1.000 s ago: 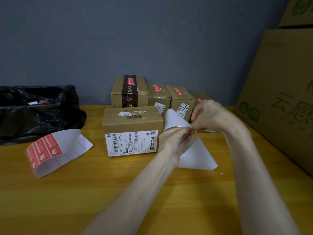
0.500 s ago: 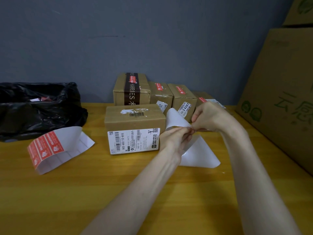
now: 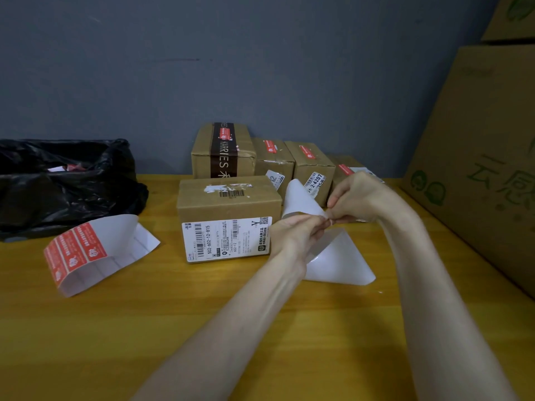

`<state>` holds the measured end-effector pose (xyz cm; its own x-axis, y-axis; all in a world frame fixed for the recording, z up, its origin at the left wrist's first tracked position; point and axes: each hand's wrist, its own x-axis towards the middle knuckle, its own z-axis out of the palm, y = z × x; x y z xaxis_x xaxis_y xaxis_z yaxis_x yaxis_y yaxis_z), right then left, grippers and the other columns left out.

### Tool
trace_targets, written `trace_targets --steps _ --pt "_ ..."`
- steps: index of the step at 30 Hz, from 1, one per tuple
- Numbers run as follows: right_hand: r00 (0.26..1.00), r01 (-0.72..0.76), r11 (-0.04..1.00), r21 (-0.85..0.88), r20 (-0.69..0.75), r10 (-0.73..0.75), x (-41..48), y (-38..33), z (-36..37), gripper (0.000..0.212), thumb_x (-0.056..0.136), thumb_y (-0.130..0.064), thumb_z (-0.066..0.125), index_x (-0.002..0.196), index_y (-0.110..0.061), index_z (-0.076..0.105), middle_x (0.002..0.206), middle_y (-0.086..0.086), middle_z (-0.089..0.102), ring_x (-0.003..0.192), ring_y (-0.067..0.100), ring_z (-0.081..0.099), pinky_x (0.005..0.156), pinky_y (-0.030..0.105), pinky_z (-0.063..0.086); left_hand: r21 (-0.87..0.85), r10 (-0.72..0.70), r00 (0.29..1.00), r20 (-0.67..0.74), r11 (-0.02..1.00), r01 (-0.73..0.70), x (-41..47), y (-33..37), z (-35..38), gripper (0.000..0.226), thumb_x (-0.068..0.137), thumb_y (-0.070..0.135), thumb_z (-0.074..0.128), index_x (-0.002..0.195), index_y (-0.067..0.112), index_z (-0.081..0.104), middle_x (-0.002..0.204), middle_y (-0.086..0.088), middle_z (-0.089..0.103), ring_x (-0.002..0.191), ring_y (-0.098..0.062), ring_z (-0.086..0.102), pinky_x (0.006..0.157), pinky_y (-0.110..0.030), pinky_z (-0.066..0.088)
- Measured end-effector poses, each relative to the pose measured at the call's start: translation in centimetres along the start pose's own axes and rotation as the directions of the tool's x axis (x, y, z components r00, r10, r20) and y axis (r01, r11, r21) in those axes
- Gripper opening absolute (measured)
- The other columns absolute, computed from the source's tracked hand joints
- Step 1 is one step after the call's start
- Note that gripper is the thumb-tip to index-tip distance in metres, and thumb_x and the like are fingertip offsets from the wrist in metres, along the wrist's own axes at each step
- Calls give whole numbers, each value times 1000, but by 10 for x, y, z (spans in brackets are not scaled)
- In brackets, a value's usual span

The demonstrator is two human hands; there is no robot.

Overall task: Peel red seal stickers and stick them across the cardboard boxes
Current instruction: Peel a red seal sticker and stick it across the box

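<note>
We count five small cardboard boxes on the surface (image 3: 202,328). Four stand in a row along the back edge: the dark-banded box (image 3: 223,151) and three smaller boxes (image 3: 314,164), each with one red seal (image 3: 305,151) on its top. The fifth box (image 3: 228,204) stands just in front of them, a white shipping label (image 3: 225,241) on its near face.

There are two sticker sheets. The left sheet (image 3: 115,241) lies curled toward the left edge, with a block of red seal stickers (image 3: 75,250) on its near end. The curled sheet (image 3: 338,261) shows only its white side; it stands just right of the fifth box, lower end resting on the surface.

One black bag (image 3: 63,186) sits at the back left corner. Two large cartons (image 3: 477,154) are stacked along the right edge.

The left hand (image 3: 295,235) has its fingers curled, pinching the curled sheet's upper edge. The right hand (image 3: 359,198) pinches the same edge between thumb and fingers, touching the left fingertips. Whether a sticker lies between the fingers, we cannot tell.
</note>
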<state>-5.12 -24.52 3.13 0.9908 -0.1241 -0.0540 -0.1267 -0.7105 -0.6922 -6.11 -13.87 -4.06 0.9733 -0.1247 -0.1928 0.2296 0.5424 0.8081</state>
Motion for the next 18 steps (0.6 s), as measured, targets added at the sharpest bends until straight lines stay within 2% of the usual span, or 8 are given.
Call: trace_targets --steps 3,6,8,11,15,18 --pt "999 -31 995 91 39 28 -2 2 -5 18 69 11 74 67 -3 63 59 12 61 39 9 60 44 17 53 31 -3 1000 9 1000 3 2 -2 -1 22 83 -9 59 64 1 60 57 -6 66 57 -10 66 71 -17 53" --pt "999 -35 996 77 -5 35 -5 4 -13 13 71 10 72 72 -1 64 62 11 60 41 9 58 39 12 47 32 -29 999 -19 999 29 5 -3 -2 16 84 -6 59 70 1 59 60 -7 65 61 -11 65 71 -19 53" --pt "996 -30 999 33 -86 33 -7 6 -19 14 71 7 72 71 -5 64 67 11 62 48 12 58 37 12 44 46 -44 999 -29 998 45 6 -4 -2 14 85 -5 58 72 0 57 62 -8 64 62 -13 64 66 -18 53" --pt "979 -54 998 43 -194 61 -5 12 -26 20 73 5 71 70 -13 62 81 12 63 62 18 64 47 20 48 134 -45 998 -41 990 50 7 -4 -3 15 86 -3 57 72 1 57 65 -9 63 60 -14 62 61 -18 52" --pt "926 -36 997 63 -374 58 -4 16 -35 17 78 -2 69 77 -16 60 100 8 61 88 23 63 64 29 53 332 12 999 -51 943 6 10 -7 -4 21 86 1 57 66 5 57 67 -8 62 64 -15 60 63 -22 50" --pt "871 -21 994 104 -486 70 -5 19 -42 18 79 -7 71 90 -17 61 101 6 61 87 17 58 61 25 45 493 58 998 -38 869 -31 11 -9 -6 23 87 6 55 64 9 56 65 -4 61 62 -11 58 59 -19 47"
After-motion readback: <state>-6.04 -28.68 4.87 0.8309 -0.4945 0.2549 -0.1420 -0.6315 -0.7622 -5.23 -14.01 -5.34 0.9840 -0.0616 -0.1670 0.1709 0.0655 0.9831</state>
